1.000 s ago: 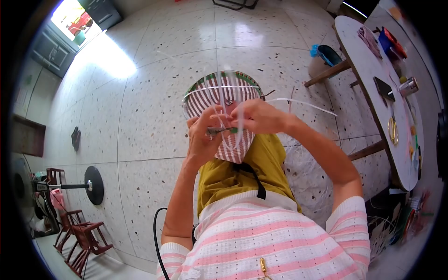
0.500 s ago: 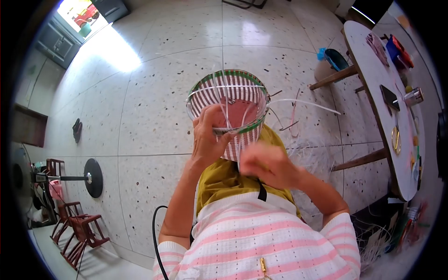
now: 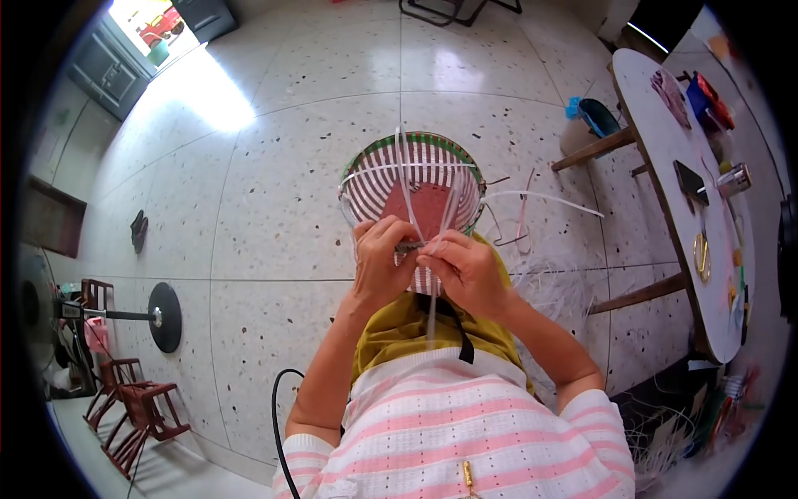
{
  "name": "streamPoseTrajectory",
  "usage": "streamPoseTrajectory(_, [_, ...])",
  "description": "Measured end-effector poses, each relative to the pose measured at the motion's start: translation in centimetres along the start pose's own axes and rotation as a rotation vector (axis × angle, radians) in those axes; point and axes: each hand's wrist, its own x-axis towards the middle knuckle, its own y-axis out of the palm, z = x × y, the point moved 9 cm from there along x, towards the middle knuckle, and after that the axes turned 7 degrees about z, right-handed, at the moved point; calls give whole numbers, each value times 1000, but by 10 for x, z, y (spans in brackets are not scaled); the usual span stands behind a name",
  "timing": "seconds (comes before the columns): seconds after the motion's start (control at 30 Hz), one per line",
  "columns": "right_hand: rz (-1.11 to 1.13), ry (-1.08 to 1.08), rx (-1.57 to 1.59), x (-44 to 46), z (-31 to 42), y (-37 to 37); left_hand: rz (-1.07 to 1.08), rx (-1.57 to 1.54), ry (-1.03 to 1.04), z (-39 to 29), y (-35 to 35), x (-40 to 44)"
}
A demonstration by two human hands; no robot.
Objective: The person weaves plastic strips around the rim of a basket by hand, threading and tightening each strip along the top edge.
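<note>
A woven basket (image 3: 378,187) in white and reddish-brown strips, with a green rim, rests at my lap with its mouth facing up. My left hand (image 3: 386,256) grips the near rim, fingers over the inside edge and thumb outside. Right beside it, my right hand (image 3: 465,264) pinches a white plastic strip (image 3: 454,206) at the same rim. The fingertips of both hands almost meet there. Another white strip (image 3: 402,166) runs across the mouth to the far rim, and one end hangs down the outside toward my shirt.
Loose white strips (image 3: 553,279) lie heaped on the floor to the right. A white table (image 3: 665,158) there bears a phone (image 3: 692,182), a can (image 3: 734,180) and scissors (image 3: 702,256). Small wooden chairs (image 3: 145,403) and a fan's round base (image 3: 165,317) stand at left. A bin (image 3: 598,121) is beyond.
My right hand has moved up from below the basket to the near rim, beside my left hand. The left hand keeps its hold while its fingers have shifted slightly.
</note>
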Motion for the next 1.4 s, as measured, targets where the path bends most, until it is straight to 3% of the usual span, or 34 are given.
streamPoseTrajectory(0.07, [150, 176, 384, -10, -7, 7, -8, -22, -11, 0, -2, 1])
streamPoseTrajectory(0.1, [154, 172, 381, -11, 2, -2, -16, -44, -23, 2, -4, 2])
streamPoseTrajectory(0.17, [326, 63, 1102, -16, 36, -9, -14, -49, -24, 5, -4, 2])
streamPoseTrajectory(0.23, [335, 33, 1083, -16, 40, -14, -4, -61, -23, 5, -3, 2])
streamPoseTrajectory(0.3, [211, 82, 655, -4, 25, -15, -1, -34, -25, 3, -4, 5])
streamPoseTrajectory(0.33, [240, 32, 275, 2, 21, -12, 24, -37, -33, 5, -3, 4])
streamPoseTrajectory(0.37, [239, 31, 274, 1, 13, -3, 23, -36, -32, 6, -1, 3])
streamPoseTrajectory(0.43, [136, -155, -89, 0, 13, 6, 6, -36, -6, 5, -1, 2])
streamPoseTrajectory(0.57, [103, -169, 20, -10, 22, 0, -9, -44, -17, 6, -2, 1])
streamPoseTrajectory(0.63, [140, -1, 673, -10, 46, -24, -25, -95, -72, 10, -3, 0])
streamPoseTrajectory(0.7, [62, -252, 811, -10, 86, -58, -55, -115, -78, 12, -4, 1])
streamPoseTrajectory(0.77, [-147, -293, 1081, -19, 98, -77, -83, -137, -80, 12, -6, 1])
streamPoseTrajectory(0.8, [-148, -293, 1079, -16, 106, -82, -74, -131, -89, 12, -7, 2])
streamPoseTrajectory(0.87, [-15, -380, 1516, -7, 126, -85, -67, -124, -96, 12, -6, 2])
streamPoseTrajectory(0.97, [176, -267, 1678, -9, 144, -83, -36, -92, -66, 11, -2, 1])
streamPoseTrajectory(1.17, [9, -311, 1722, 1, 129, -107, -12, -35, -9, 5, -2, 0])
streamPoseTrajectory(1.27, [17, -259, 1590, 29, 76, -147, 52, -67, -20, 11, -5, 0])
streamPoseTrajectory(1.37, [-143, -210, 1495, 29, 10, -164, 105, -137, 56, 13, -8, 0])
streamPoseTrajectory(1.4, [-365, 62, 1196, 15, -23, -164, 111, -153, 53, 15, -8, 0])
